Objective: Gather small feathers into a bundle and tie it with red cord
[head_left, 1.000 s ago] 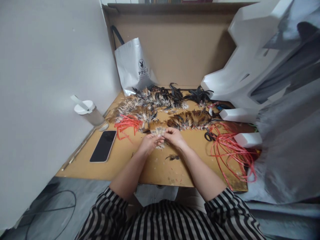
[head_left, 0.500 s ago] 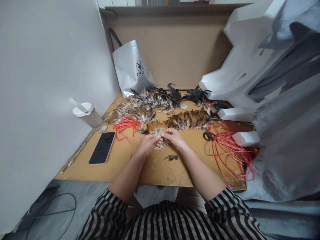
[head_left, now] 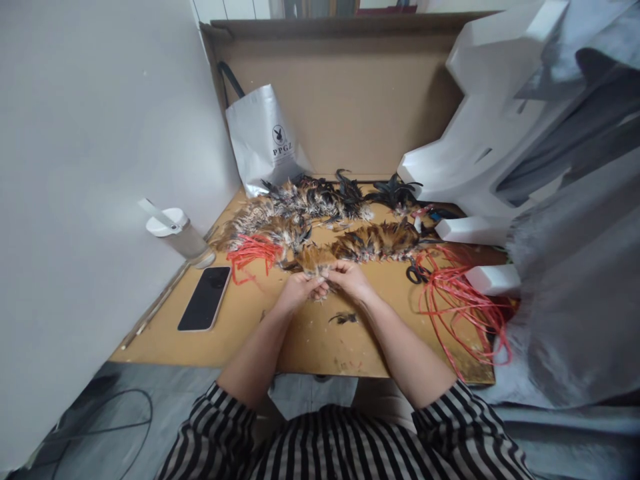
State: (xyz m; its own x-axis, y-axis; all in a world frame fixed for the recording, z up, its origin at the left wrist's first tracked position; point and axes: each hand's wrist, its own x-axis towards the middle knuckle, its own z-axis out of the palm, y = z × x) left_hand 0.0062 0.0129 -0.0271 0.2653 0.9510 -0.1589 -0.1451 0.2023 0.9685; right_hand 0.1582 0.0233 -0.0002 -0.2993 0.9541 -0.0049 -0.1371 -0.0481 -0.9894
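Note:
A small bunch of golden-brown feathers [head_left: 315, 256] with pale, fluffy lower ends is pinched between both hands over the table's middle. My left hand [head_left: 300, 291] is closed on its lower left side. From the right, my right hand [head_left: 349, 279] grips it with thumb and fingertips, almost touching the left. Just behind lies a row of brown feather bundles [head_left: 383, 240], and beyond it a larger heap of brown, black and white feathers [head_left: 300, 200]. A few dark loose feathers [head_left: 344, 319] rest on the table in front of the hands.
Red plastic strips lie in a short bundle [head_left: 254, 252] at left and a long tangle [head_left: 463, 307] at right, beside black-handled scissors [head_left: 416, 272]. A phone [head_left: 205, 298], a lidded cup [head_left: 181, 235] and a silver bag [head_left: 263, 140] stand left. White foam pieces [head_left: 473, 230] border the right.
The hands have drawn slightly closer together on the feather bunch, covering more of its pale ends. The whole view has shifted a little; the other things stay in place.

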